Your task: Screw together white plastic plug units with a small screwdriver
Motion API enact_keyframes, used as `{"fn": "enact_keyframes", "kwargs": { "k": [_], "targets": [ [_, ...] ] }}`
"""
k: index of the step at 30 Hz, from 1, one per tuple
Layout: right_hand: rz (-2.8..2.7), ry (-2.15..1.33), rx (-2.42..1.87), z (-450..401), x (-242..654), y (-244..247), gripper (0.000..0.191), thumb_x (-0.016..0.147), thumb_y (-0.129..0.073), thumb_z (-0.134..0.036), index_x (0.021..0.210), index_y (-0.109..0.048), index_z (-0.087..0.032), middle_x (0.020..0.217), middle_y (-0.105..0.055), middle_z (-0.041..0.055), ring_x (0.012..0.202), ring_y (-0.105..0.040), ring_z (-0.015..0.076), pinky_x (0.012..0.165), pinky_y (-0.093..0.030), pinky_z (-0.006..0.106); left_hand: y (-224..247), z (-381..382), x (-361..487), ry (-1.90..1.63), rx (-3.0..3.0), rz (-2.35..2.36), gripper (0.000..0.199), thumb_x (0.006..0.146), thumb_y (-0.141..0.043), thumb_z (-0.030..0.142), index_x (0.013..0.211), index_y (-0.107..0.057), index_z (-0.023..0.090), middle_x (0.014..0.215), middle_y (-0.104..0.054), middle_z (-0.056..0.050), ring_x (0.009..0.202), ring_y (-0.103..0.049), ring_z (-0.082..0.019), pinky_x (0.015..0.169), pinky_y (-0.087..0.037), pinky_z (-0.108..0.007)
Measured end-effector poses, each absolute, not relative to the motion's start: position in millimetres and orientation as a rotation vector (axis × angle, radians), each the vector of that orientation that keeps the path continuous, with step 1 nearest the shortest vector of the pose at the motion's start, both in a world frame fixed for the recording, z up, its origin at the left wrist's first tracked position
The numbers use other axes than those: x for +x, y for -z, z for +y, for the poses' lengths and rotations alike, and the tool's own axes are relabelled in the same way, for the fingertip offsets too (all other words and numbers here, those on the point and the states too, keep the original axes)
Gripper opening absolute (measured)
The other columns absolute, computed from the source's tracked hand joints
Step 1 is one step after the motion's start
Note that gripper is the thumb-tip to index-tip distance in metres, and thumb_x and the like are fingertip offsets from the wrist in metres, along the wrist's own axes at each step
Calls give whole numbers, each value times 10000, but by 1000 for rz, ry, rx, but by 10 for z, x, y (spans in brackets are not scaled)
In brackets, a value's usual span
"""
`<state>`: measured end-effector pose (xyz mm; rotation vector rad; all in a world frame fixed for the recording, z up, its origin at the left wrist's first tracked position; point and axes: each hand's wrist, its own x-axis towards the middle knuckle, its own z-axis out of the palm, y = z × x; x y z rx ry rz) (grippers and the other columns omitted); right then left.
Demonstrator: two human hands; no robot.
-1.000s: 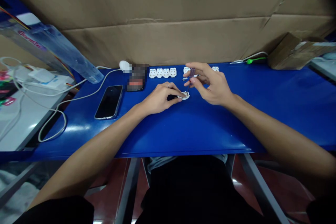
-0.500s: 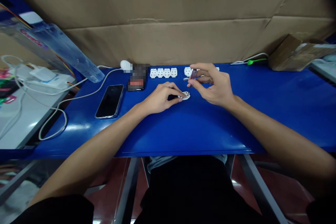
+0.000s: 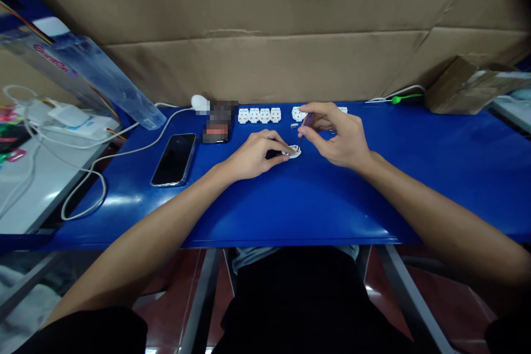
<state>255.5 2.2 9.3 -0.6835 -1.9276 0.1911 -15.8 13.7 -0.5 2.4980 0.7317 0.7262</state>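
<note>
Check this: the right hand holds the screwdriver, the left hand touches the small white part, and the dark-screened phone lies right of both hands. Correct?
Not quite. The right hand does hold the screwdriver, and the left hand touches the small white part, but the head view shows the phone lying left of both hands, not right.

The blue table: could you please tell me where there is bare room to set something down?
Bare patches lie between the right arm and the box, and between the white part and the near edge of the table. It is crowded at the back, with white blocks, and on the left, with a phone and cable.
</note>
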Motion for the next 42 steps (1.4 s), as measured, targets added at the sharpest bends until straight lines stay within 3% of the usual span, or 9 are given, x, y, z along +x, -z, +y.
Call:
{"fn": "enact_keyframes", "kwargs": {
  "k": [4, 9, 15, 21, 27, 31, 37, 42],
  "targets": [
    [-1987, -311, -652, 18, 2554, -80, 444, 1184, -633, -442, 1618, -634, -348, 1262, -878, 47, 988, -918, 231, 942, -806, 415, 6, 138, -156, -716, 2491, 745, 224, 1115, -805, 297, 1299, -921, 354, 1286, -884, -57, 1215, -805, -290, 1165, -599, -526],
    [-1934, -176, -677, 29, 2549, -72, 455, 1132, -739, -456, 1577, -686, -375, 1106, -876, 3, 920, -898, 236, 873, -817, 420, 13, 137, -157, -722, 2489, 746, 219, 1116, -809, 315, 1297, -921, 367, 1283, -884, -54, 1210, -805, -294, 1172, -591, -534],
    [-1963, -236, -652, 10, 2553, -81, 455, 1169, -665, -384, 1623, -676, -366, 1248, -898, 18, 1004, -925, 237, 977, -811, 426, 13, 140, -160, -720, 2497, 743, 225, 1113, -807, 304, 1300, -923, 350, 1279, -881, -60, 1204, -801, -296, 1155, -593, -527],
    [-1905, -18, -620, 18, 2553, -86, 416, 1083, -816, -366, 1495, -763, -369, 1078, -897, -17, 809, -871, 201, 797, -794, 345, 9, 141, -159, -712, 2495, 754, 228, 1117, -802, 318, 1309, -918, 357, 1293, -886, -55, 1213, -799, -293, 1167, -589, -529],
    [-1968, -35, -632, 2, 2554, -85, 438, 1143, -683, -327, 1580, -711, -339, 1151, -915, 15, 892, -907, 216, 859, -797, 356, 22, 148, -156, -734, 2518, 716, 220, 1118, -820, 284, 1307, -921, 334, 1274, -888, -57, 1201, -807, -286, 1145, -591, -502],
    [-1898, 62, -603, 18, 2536, -94, 391, 1099, -798, -353, 1489, -773, -338, 1060, -912, -24, 791, -874, 179, 790, -779, 299, 39, 155, -161, -748, 2534, 717, 216, 1118, -833, 277, 1313, -919, 315, 1272, -890, -60, 1192, -810, -281, 1124, -593, -490],
    [-1982, -61, -648, 14, 2542, -107, 456, 1181, -654, -318, 1634, -690, -345, 1258, -920, 2, 1009, -923, 193, 948, -788, 331, 56, 161, -166, -742, 2544, 725, 225, 1122, -828, 271, 1322, -915, 326, 1276, -888, -59, 1196, -810, -284, 1129, -595, -503],
    [-1908, 13, -641, -4, 2538, -127, 376, 1110, -793, -329, 1484, -790, -358, 1084, -912, -27, 825, -872, 173, 831, -777, 315, 42, 151, -166, -748, 2538, 715, 225, 1122, -828, 264, 1324, -914, 315, 1281, -883, -62, 1190, -810, -283, 1138, -593, -504]
  ]
}}
